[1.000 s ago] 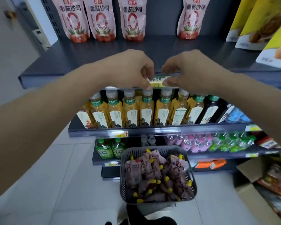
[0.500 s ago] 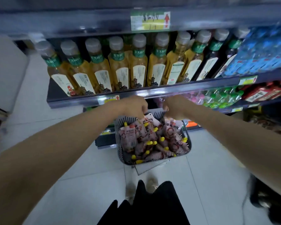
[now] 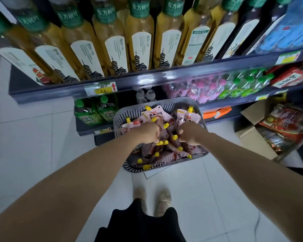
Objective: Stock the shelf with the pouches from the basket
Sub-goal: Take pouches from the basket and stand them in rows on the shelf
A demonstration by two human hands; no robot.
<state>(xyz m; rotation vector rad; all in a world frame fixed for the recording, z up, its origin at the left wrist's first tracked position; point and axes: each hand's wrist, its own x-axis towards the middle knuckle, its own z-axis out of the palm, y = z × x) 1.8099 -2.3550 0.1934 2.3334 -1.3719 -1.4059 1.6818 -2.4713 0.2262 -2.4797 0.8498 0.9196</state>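
Several shelf tiers (image 3: 164,78) rise behind the grey basket (image 3: 129,114) on the floor (image 3: 42,137), which is heaped with pouches (image 3: 187,118). The left hand (image 3: 148,132) and right hand (image 3: 189,134) are sunk in the heap, fingers curled round pouches. These look soft, light and slick, so the stiff yellow spouts (image 3: 146,166) seem the surest hold.

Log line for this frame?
stage: picking | left hand: grips pink yellow-capped pouches | right hand: likewise | grey slotted plastic basket: well filled

Shop aisle: stocked shelves (image 3: 164,78), rows of tea bottles (image 3: 140,41), price labels (image 3: 103,88) on edges.
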